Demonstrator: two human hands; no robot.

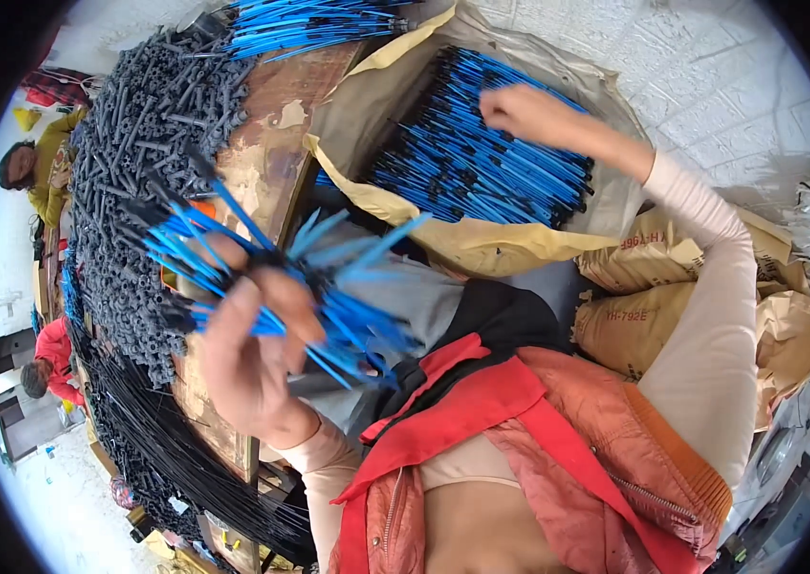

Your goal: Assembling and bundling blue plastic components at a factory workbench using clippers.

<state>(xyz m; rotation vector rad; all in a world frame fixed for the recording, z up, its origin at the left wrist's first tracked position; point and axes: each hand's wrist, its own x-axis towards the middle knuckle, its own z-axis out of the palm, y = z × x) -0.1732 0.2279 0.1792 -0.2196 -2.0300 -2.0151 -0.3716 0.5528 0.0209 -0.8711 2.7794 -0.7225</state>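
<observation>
Left hand: the left hand is bent round a loose bundle of blue rods, thumb and fingers curled on it; motion blur hides the exact finger contact.
Held bundle: inside the left hand's grip, fanning out past the fingers on both sides; blue shafts with dark ends; it is raised in front of the near edge of the wooden table, partly overlapping that edge in view.
Right hand: the right hand is over the open sack, fingers curled and drawn together, fingertips toward the rods; whether a rod is pinched cannot be told.
Open sack: the yellow-rimmed sack stands beside the table's near edge, toward its right end; packed blue rods lie inside, just below and to the left of the right hand.
Table load: a heap of dark grey plastic tubes behind the bare near strip; long thin black rods toward the left end; a further blue rod bundle at the right end.
Surroundings: brown paper sacks to the right of the person; two co-workers beyond the table's far edge.
</observation>
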